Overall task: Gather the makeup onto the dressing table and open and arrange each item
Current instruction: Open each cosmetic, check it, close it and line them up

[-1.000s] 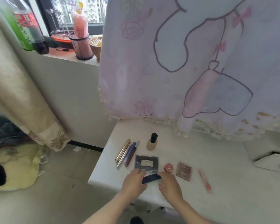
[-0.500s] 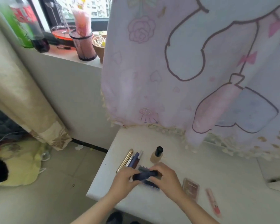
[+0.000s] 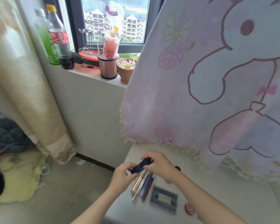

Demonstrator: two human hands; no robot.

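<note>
A dark blue makeup tube (image 3: 141, 165) is held in the air above the white dressing table (image 3: 233, 199), one end in each hand. My left hand (image 3: 123, 175) pinches its lower left end and my right hand (image 3: 160, 164) grips its upper right end. Below them on the table lie a gold pen-shaped stick (image 3: 138, 181), a thin silver stick (image 3: 138, 190) and a dark blue and maroon tube (image 3: 147, 186). A dark rectangular palette (image 3: 164, 198) lies to their right, with a small pink round pot (image 3: 189, 209) beside it.
A pink cartoon-print curtain (image 3: 217, 78) hangs over the back of the table. On the windowsill (image 3: 94, 73) stand drink bottles (image 3: 58, 39), a black mesh holder (image 3: 108, 67) and a clay pot (image 3: 126, 68). A beige curtain (image 3: 31, 94) and bedding (image 3: 14, 175) are at left.
Both hands have lifted the dark blue tube off the table and up past the palette. The camera has tilted upward, so the table items sit lower in view.
</note>
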